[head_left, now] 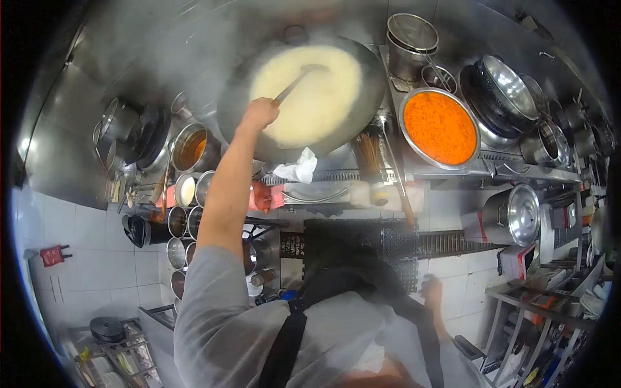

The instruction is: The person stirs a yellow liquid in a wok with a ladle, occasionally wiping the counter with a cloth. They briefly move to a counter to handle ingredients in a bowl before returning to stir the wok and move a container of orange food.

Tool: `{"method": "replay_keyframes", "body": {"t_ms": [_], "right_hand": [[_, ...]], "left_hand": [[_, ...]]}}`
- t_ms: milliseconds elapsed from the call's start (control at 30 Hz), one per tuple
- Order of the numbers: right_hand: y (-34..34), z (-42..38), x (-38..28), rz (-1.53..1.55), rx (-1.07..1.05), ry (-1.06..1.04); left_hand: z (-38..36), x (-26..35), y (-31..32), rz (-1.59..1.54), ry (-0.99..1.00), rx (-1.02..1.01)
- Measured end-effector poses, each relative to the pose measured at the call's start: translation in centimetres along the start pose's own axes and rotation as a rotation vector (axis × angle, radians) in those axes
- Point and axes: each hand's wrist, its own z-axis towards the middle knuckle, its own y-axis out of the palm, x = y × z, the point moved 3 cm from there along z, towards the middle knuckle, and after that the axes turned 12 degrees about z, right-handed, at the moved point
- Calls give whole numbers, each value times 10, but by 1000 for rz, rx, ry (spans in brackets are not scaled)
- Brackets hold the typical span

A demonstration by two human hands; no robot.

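My left hand (261, 114) is closed around the handle of a long-handled stirring tool (291, 88). Its head dips into a pale yellow, creamy liquid (278, 72); whether it is a ladle or a spatula cannot be made out. The liquid sits in a large dark wok (372, 77), with steam rising at the left. A crumpled white cloth (297, 169) lies by the wok's near rim, below my left hand. Down at my right side is my right hand (432, 292), away from the cooking area. Its fingers are too blurred to read.
Right of the wok stands a metal bowl of orange liquid (442, 127). A strainer (413, 32) rests on a pot behind it. A wooden-handled tool (405, 200) juts over the counter's front edge. At left is a pot of brown liquid (191, 147). A lidded pot (511, 215) stands at right.
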Motion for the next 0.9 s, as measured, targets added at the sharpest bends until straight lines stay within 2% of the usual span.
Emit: {"method": "replay_keyframes", "body": {"t_ms": [33,67,100,133,200,267,333,400,467,567,600,767,833,900], "right_hand": [[18,5,38,-66,32,50],[14,-29,-20,-307,-118,-135],[29,-23,-5,-447,-56,-337],[41,-13,12,-492,-68,-315],[57,-7,-7,-524,-65,-305],[53,-3,-34,-263,-46,-137],[52,0,-55,-238,12,-164],[48,0,-84,-274,77,-195],[45,-3,-93,-278,78,-194],[51,3,-78,-239,83,-210],[54,7,-67,-309,48,-224],[74,25,-33,-431,-55,-177],[85,40,-31,-507,-125,-424],[95,57,-38,-498,-92,-444]], "left_hand": [[11,-4,9,-83,-59,27],[16,-9,16,-166,-115,55],[16,-12,19,-170,-116,71],[17,-17,20,-179,-144,110],[3,-17,-10,-187,-165,170],[-32,-21,-41,-349,-267,22],[-42,-60,-50,-342,-160,153],[-76,-88,-74,-532,-102,189],[-134,-98,-115,-603,-105,71],[-194,-129,-140,-396,-116,39],[-216,-133,-145,-364,-136,50],[-291,-153,-139,-221,-196,22],[-307,-151,-131,-274,-223,-1],[-307,-159,-112,-190,-263,-54]]}}
